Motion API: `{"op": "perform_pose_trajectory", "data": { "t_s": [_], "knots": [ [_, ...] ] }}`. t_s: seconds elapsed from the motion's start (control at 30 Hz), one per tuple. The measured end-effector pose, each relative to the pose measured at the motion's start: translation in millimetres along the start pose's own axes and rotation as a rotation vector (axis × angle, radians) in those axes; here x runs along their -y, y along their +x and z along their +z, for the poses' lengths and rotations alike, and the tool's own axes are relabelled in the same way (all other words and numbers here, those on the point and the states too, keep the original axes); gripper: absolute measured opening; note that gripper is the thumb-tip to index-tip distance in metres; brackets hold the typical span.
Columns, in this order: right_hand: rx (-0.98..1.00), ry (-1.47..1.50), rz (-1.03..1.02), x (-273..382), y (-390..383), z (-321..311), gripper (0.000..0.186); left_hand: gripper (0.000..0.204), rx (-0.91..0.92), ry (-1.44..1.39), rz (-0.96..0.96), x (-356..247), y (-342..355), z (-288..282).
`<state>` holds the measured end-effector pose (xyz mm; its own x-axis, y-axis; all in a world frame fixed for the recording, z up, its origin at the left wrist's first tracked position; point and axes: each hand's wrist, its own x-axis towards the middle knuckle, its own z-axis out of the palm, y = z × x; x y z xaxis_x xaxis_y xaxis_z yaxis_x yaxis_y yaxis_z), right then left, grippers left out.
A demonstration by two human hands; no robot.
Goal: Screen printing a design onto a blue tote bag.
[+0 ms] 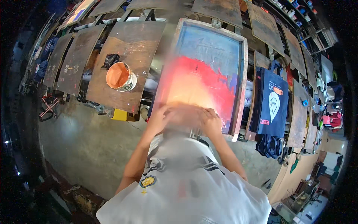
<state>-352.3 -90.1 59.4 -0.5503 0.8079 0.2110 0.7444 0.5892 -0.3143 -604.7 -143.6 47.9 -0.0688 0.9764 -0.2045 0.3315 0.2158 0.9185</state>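
In front of me a screen-printing frame with a wooden rim lies across a board, its mesh blue at the far end. Red ink fading to orange and yellow is spread over the near half. At the frame's near end both hands are closed on a brownish bar, apparently a squeegee, partly smeared in the picture. My left hand grips its left end, with the fingers blurred. My right hand curls over its right end, close to the frame's right inner side.
To the left, a wooden board bears an orange-stained ink bucket and a crumpled black plastic piece. Navy printed cloth bags hang over a board at right. More boards stand in rows beyond; a yellow box sits below.
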Motion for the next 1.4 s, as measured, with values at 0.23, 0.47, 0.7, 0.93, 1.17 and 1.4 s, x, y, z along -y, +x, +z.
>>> {"op": "perform_pose_trajectory", "data": {
  "t_s": [0.23,0.47,0.7,0.93,1.17,1.4],
  "knots": [
    [0.006,-0.008,-0.042,3,-33,6,0.034,0.039,0.124,0.190,-0.033,17,-25,3],
    [-0.050,-0.065,0.029,12,-17,9,0.036,0.039,0.057,0.071,0.032,24,-8,1],
    [-0.049,-0.070,0.032,14,-40,14,0.032,0.039,0.147,0.185,0.034,2,-18,-7],
    [-0.039,-0.023,0.096,7,-19,11,0.028,0.042,0.131,0.017,-0.001,-3,6,-7],
    [-0.010,-0.002,0.049,-1,-40,2,0.024,0.038,0.218,0.201,0.069,-8,-5,5],
    [-0.137,-0.092,0.050,2,-29,13,0.025,0.037,0.117,0.117,0.124,41,12,11]
  ]
}}
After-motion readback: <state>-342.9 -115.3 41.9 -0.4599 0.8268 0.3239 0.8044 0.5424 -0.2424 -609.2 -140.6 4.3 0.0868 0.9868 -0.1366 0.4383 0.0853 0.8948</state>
